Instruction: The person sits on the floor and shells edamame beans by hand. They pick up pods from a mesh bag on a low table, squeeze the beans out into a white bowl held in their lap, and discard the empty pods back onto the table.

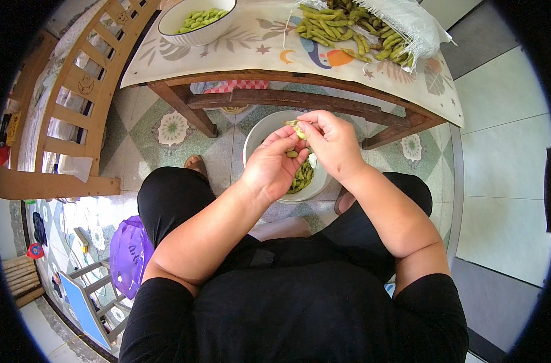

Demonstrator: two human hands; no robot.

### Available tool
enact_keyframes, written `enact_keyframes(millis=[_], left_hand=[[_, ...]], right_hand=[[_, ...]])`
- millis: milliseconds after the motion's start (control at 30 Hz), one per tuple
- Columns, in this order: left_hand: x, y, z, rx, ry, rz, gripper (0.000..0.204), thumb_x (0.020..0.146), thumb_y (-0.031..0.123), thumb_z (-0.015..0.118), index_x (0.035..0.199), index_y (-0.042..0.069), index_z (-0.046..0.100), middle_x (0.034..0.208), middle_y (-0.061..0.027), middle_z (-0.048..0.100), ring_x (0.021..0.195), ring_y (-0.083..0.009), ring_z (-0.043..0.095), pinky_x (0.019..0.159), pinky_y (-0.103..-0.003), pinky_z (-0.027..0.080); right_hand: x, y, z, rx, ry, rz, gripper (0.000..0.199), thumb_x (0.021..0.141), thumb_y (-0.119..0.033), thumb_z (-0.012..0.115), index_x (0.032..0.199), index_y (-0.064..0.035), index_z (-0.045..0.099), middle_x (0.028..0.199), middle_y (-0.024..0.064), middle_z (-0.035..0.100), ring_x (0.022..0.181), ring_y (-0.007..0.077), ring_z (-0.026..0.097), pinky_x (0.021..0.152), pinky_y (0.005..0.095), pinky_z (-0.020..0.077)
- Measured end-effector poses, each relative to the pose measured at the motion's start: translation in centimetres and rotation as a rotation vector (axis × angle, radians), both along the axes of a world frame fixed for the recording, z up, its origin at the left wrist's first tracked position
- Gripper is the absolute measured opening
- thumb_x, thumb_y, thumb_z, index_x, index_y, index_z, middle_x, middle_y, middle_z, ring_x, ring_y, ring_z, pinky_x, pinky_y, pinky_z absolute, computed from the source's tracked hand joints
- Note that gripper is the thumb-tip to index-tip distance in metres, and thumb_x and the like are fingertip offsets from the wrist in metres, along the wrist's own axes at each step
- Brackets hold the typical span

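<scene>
A green soybean pod (299,129) is pinched between the fingertips of my two hands. My left hand (269,166) is closed on its near side, palm turned up, with a loose green bean (292,154) lying by its curled fingers. From the right, my right hand (333,145) grips the same pod between thumb and fingers. Below both hands stands a white bucket (248,148) on the floor, between my legs. Green pods or empty shells (303,179) lie inside it, partly covered by my hands.
Ahead is a wooden table with a patterned cover (239,60). It bears a white bowl (212,35) of shelled beans, a heap of pods (327,27) and a white woven sack (411,27). A wooden railing (70,115) and purple bag (130,257) are at left.
</scene>
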State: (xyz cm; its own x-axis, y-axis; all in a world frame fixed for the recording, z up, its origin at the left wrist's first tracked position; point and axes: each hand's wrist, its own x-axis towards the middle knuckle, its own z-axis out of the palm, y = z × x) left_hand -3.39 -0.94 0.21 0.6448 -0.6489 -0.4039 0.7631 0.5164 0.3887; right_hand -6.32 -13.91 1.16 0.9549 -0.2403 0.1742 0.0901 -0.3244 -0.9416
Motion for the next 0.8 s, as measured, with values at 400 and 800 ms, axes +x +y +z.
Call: enact_keyframes(millis=[400, 800], left_hand=[[0.0, -0.2, -0.2, -0.015, 0.025, 0.010, 0.015, 0.081, 0.004, 0.049, 0.095, 0.008, 0.047, 0.088, -0.0027, 0.052, 0.080, -0.0131, 0.051, 0.073, -0.027, 0.044], [-0.2, -0.2, 0.4, -0.016, -0.051, 0.005, 0.019, 0.081, 0.002, 0.045, 0.099, 0.003, 0.049, 0.091, -0.0045, 0.054, 0.082, -0.0127, 0.052, 0.078, -0.027, 0.044]], right_hand=[[0.0, 0.0, 0.0, -0.056, -0.004, 0.019, 0.012, 0.077, -0.014, 0.058, 0.083, -0.0046, 0.058, 0.072, 0.0123, 0.060, 0.063, 0.0246, 0.059, 0.057, 0.0309, 0.0461], [-0.4, 0.4, 1.0, -0.262, -0.036, 0.002, 0.013, 0.078, -0.016, 0.055, 0.085, -0.0057, 0.057, 0.075, 0.0135, 0.060, 0.067, 0.0280, 0.059, 0.059, 0.0328, 0.0463]])
